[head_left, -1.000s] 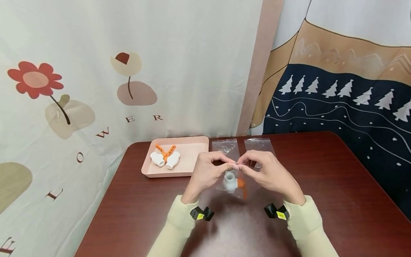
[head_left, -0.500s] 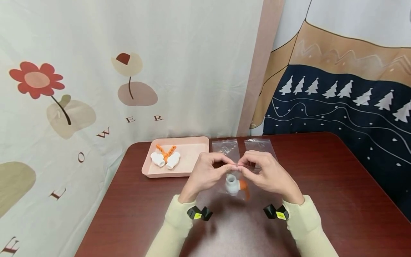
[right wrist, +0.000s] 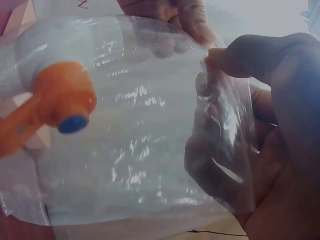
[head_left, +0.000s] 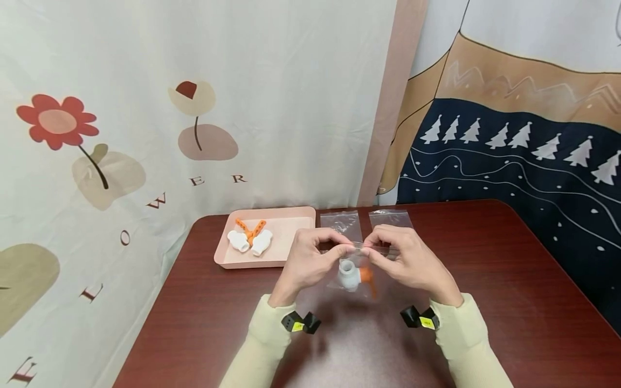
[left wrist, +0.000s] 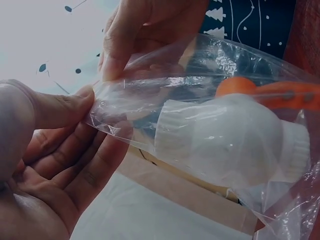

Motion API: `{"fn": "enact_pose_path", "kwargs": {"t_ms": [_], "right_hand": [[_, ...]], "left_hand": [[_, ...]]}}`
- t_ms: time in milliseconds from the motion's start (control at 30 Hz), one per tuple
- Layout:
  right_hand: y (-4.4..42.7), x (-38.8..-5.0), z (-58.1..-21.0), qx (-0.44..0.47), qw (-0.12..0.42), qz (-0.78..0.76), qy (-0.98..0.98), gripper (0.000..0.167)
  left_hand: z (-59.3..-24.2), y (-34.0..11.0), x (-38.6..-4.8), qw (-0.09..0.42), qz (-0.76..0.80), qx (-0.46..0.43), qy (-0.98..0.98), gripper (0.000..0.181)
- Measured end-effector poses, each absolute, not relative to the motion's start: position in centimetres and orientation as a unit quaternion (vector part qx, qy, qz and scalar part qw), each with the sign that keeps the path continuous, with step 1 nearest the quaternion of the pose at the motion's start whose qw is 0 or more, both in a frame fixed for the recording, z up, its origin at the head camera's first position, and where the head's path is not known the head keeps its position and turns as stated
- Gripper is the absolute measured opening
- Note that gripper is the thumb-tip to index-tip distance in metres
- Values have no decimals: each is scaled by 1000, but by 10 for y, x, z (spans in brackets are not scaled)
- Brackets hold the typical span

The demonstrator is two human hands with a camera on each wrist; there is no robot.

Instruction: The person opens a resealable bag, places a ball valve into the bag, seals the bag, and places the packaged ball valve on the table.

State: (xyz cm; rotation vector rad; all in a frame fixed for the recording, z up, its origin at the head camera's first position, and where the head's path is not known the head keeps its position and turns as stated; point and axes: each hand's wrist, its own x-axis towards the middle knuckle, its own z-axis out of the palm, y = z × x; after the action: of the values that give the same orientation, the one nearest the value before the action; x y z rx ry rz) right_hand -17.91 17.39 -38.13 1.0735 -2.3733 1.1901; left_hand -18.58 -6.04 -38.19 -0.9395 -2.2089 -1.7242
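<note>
My left hand [head_left: 309,260] and right hand [head_left: 411,261] pinch the top edge of a clear zip bag [right wrist: 140,130] between thumbs and fingers, a short gap apart. Inside the bag, held above the table, hangs a white plastic ball valve [left wrist: 220,140] with an orange handle [right wrist: 65,95]. The left wrist view shows the valve's ribbed ends through the film. In the right wrist view, a blue spot marks the end of the handle's hub. Whether the bag's seal is closed cannot be made out.
A pink tray [head_left: 291,229] at the back left holds two white fittings [head_left: 262,242] and orange handles [head_left: 251,229]. Two flat zip bags, a left one [head_left: 340,222] and a right one [head_left: 390,217], lie at the table's [head_left: 504,280] back edge, partly behind the hands. Printed curtains [head_left: 301,108] hang behind.
The fingertips, which were nearly touching, have parted slightly: my right hand has shifted a little to the right along the bag's top edge. The bagged valve sways slightly.
</note>
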Motion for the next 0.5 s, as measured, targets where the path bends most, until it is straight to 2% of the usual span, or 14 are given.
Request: {"fn": "enact_pose_path", "kwargs": {"t_ms": [233,400,500], "right_hand": [[179,-181,-381,362,148,407,-825,21],[184,-182,-381,351,143,403,-833,11],[187,-182,-381,336,141,401,-840,12]], "left_hand": [[-380,-68,-187,116,-584,-298,-747,5],[-379,-73,-189,120,-587,-278,-751,6],[-378,-75,-189,121,-596,-265,-748,6]]}}
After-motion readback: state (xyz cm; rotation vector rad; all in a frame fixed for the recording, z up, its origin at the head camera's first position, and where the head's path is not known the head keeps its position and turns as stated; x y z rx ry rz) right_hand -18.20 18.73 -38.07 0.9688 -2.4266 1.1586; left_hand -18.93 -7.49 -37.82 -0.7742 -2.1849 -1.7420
